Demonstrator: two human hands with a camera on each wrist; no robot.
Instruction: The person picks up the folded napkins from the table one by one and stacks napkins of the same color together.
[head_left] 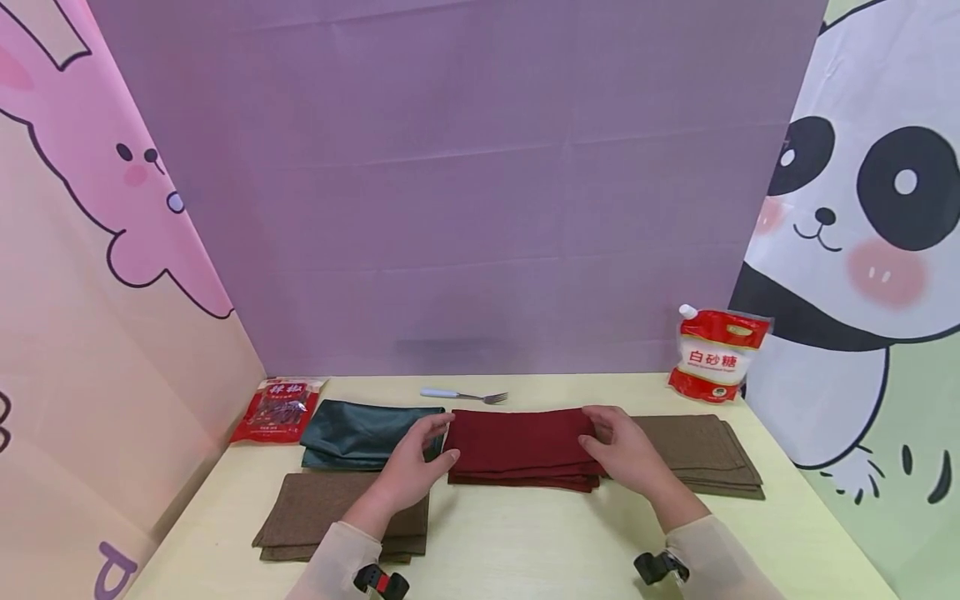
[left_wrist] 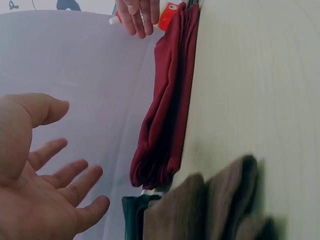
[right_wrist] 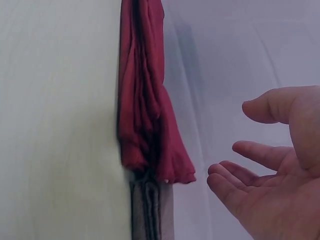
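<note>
A dark red folded cloth (head_left: 517, 442) lies in the middle of the table, stacked in several layers. My left hand (head_left: 412, 467) hovers by its left end, with thumb and fingers spread apart. At the opposite end is my right hand (head_left: 622, 450), its fingers also parted and overlapping the cloth's edge in the head view. Both wrist views show gaps between the hands and the red cloth, and neither left hand (left_wrist: 60, 175) nor right hand (right_wrist: 275, 165) holds anything.
Left of the red cloth lie a dark teal folded cloth (head_left: 352, 429) and a brown folded cloth (head_left: 315, 508). An olive-brown folded cloth (head_left: 697, 450) sits at the right. Behind are a fork (head_left: 465, 395), a red chili packet (head_left: 279, 410) and a white sugar pouch (head_left: 716, 358).
</note>
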